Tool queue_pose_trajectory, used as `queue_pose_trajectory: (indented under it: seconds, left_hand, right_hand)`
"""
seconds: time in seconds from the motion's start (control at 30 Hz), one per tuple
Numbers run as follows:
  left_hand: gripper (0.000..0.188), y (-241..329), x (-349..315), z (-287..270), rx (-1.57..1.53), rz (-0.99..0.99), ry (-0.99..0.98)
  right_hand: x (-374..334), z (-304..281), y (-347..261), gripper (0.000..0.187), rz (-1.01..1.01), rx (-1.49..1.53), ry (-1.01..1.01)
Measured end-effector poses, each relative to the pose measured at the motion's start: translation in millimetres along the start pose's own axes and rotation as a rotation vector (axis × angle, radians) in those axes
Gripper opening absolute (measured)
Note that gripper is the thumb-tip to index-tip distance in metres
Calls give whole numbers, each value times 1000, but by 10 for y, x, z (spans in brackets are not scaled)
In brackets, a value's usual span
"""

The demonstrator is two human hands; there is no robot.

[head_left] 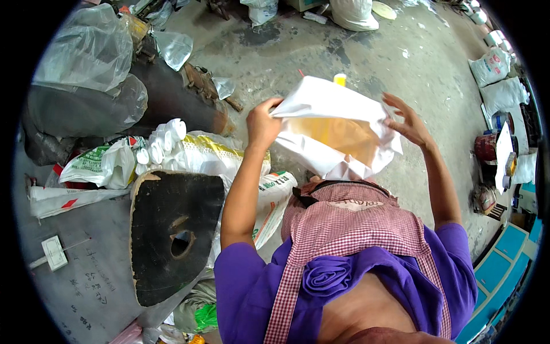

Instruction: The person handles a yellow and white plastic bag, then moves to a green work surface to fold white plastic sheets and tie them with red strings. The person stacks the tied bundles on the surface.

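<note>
A large white sack point(312, 94) is in front of my body, its wide mouth facing me and its inside tinted yellow-orange. My left hand point(263, 123) is closed on the sack's left rim. At the right rim, my right hand point(408, 121) has its fingers spread, with the thumb against the sack's edge. The right hand is slightly blurred. A small yellow piece point(340, 79) pokes up behind the sack's far edge; the rest of it is hidden. What lies deep in the sack cannot be made out.
To my left, a grey table point(97, 241) bears a black board point(172, 241) with a hole. Behind it lie white rolled bags point(163, 143) and a dark bulk under clear plastic point(86, 51). Filled sacks point(492, 66) and blue cabinets point(504, 252) line the right.
</note>
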State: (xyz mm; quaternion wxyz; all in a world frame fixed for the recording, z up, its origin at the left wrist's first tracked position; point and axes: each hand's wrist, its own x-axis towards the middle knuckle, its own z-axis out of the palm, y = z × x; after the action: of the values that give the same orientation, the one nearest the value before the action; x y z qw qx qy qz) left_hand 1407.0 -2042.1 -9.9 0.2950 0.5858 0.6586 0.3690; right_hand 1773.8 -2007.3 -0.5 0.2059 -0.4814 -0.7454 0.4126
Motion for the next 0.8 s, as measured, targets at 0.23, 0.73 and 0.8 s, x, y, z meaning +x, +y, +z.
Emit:
queue_pose_trajectory:
  seconds: [0.23,0.73,0.8]
  left_hand:
    - [35,632,673,220,-206,116,69]
    - [98,524,1428,853,-46,-26,399]
    - [108,316,1326,1159,-148,-208,388]
  right_hand:
    - [361,390,-191,93,-83,92,-119]
    - [2157,-443,265,43,-234,400,194]
    - [2288,-526,160,44,-251,300,107]
